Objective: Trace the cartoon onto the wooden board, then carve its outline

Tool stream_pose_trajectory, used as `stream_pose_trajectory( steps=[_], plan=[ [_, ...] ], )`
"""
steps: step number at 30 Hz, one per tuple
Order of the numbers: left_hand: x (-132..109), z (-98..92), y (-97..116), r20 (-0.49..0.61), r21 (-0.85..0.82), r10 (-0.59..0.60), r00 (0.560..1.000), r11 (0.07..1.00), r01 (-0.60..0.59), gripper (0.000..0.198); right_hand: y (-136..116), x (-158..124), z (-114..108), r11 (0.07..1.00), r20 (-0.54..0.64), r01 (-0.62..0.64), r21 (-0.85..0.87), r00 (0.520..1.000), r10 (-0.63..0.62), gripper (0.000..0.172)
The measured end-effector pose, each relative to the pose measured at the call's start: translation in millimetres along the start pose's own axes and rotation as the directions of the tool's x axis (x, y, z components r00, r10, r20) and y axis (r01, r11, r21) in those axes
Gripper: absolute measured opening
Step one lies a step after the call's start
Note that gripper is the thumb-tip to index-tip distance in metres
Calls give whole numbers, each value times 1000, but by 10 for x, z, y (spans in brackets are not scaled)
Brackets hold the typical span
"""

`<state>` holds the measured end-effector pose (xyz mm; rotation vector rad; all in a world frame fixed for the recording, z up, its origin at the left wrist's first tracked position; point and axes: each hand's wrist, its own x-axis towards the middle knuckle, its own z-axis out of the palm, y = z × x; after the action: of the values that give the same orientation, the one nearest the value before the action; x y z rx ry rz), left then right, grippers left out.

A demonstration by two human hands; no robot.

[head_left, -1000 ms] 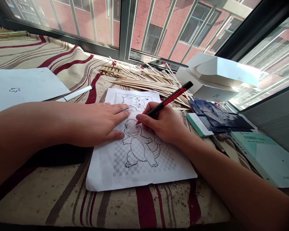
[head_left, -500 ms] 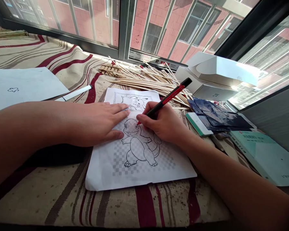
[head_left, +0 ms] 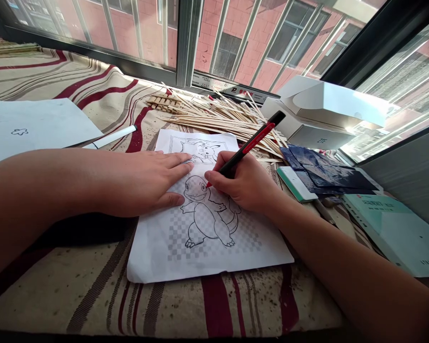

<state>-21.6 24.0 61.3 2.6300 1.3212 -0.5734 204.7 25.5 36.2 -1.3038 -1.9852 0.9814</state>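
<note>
A white colouring sheet (head_left: 203, 247) with a black outline of a cartoon creature lies on a striped cloth. My left hand (head_left: 143, 183) rests flat on the sheet's left side, fingers stretched out. My right hand (head_left: 245, 183) is closed round a red and black pen (head_left: 248, 147). The pen's red tip touches the paper at the back of the creature's head.
A pile of thin wooden sticks (head_left: 218, 119) lies behind the sheet. White boxes (head_left: 321, 114), dark blue papers (head_left: 325, 174) and a green book (head_left: 396, 228) sit to the right. Another white sheet (head_left: 32, 126) and a white marker (head_left: 114, 137) lie on the left. Window bars stand beyond.
The pen tip has shifted slightly to the right along the creature's head. My left hand has stayed in place.
</note>
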Motion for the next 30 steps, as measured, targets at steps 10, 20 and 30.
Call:
stream_pose_trajectory(
  steps=[10, 20, 30],
  plan=[
    [-31, -44, 32, 32, -34, -35, 999, 999, 37, 84, 7, -5, -16, 1000, 21, -10, -5, 1000, 10, 29],
    [-7, -10, 11, 18, -17, -10, 1000, 1000, 10, 84, 39, -15, -4, 997, -20, 9, 75, 1000, -7, 33],
    [-9, -23, 14, 26, 1, -18, 1000, 1000, 18, 84, 52, 1, 12, 996, 3, 7, 88, 1000, -7, 36]
  ],
)
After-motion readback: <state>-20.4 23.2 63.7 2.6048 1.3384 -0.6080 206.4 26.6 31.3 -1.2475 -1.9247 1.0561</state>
